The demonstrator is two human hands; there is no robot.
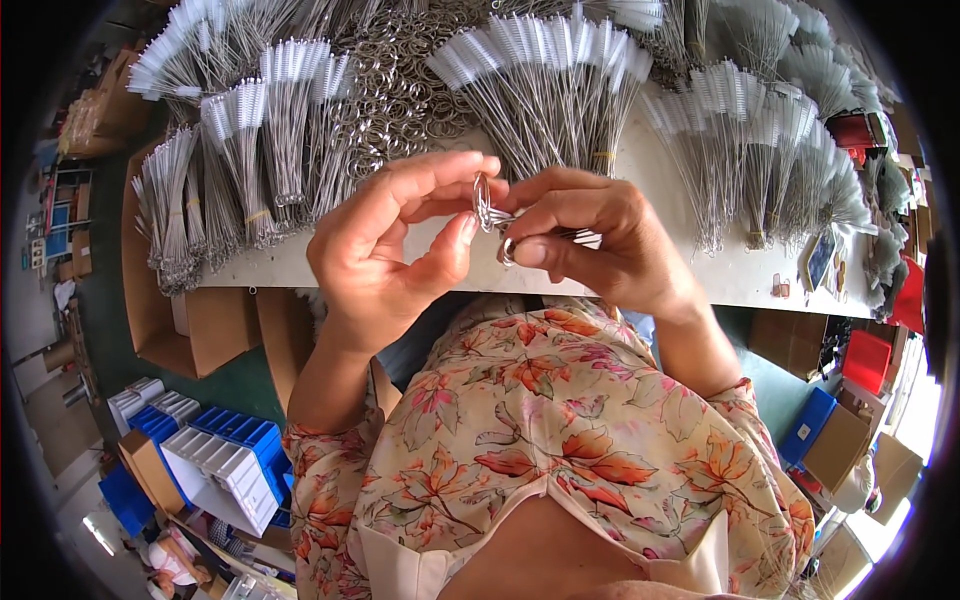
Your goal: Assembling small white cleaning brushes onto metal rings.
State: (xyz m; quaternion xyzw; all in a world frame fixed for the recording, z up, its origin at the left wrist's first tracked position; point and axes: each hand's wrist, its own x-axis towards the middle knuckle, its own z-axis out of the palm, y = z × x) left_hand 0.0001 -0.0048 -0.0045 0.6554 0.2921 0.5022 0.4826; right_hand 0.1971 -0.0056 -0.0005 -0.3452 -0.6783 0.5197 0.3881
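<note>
My left hand (395, 240) holds a metal key ring (482, 202) upright between thumb and fingertips, in front of my chest. Close beside it, my right hand (605, 235) pinches the looped wire ends (508, 250) of some wire-handled brushes. Thin wire shafts (588, 238) show past its fingers; the rest of them is hidden by the hand. Loops and ring meet between the two hands, but I cannot tell whether a loop is threaded on. Just beyond the hands stands a fan of brushes (555, 85) with white bristles and wire stems.
Loose metal rings (400, 85) lie heaped on the white table (700, 275). Brush bundles (240, 130) stand to the left, and more bundles (750, 150) to the right. A cardboard box (190, 340) is below the table's left end. Blue and white bins (225, 465) stand lower left.
</note>
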